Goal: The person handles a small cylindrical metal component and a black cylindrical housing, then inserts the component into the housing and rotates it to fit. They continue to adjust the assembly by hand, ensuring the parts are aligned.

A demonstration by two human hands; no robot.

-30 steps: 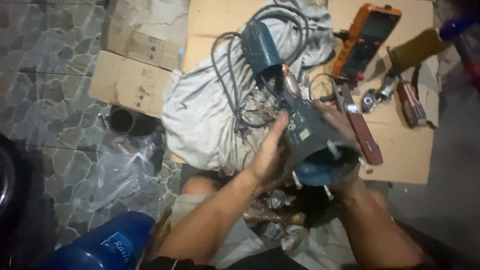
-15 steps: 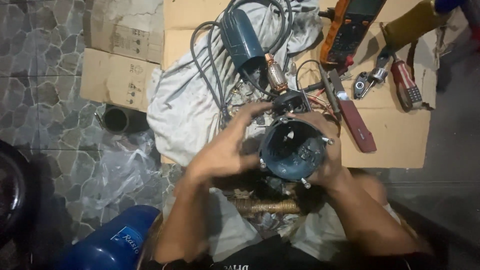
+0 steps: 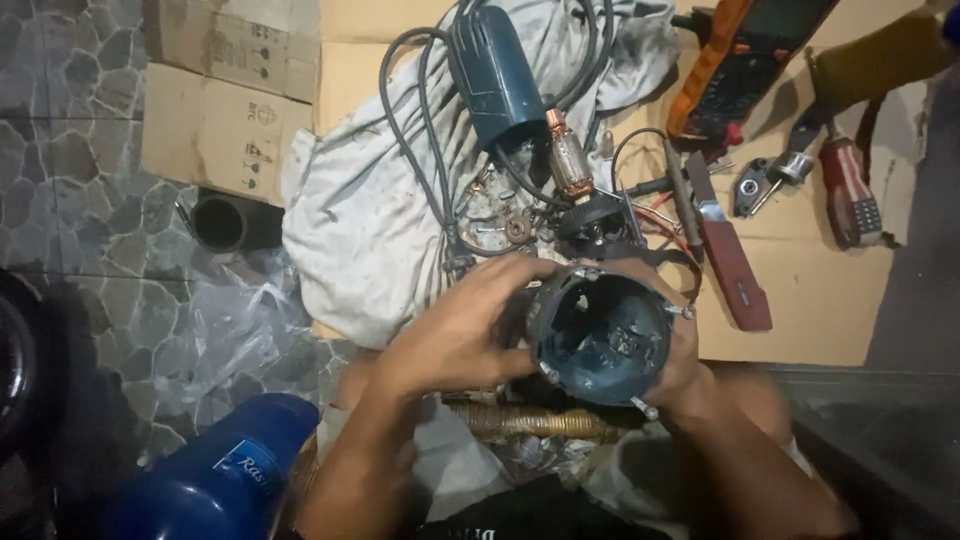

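Both hands (image 3: 560, 340) hold the housing (image 3: 603, 338) before the cloth (image 3: 360, 230), cardboard (image 3: 820, 290) to its right.

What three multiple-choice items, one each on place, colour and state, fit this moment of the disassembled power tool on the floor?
1. Where does the copper-wound armature lie?
A. on the white cloth
B. in the black cup
C. on the stone floor

2. What colour is the round open motor housing?
A. red
B. dark blue-green
C. yellow

3. How is the housing held?
A. lying untouched
C. by one hand
B. between left hand and right hand

Answers: 1 A, it rests on the cloth by the tool body; 2 B, its shell is blue-green; 3 B, both hands grip its sides.
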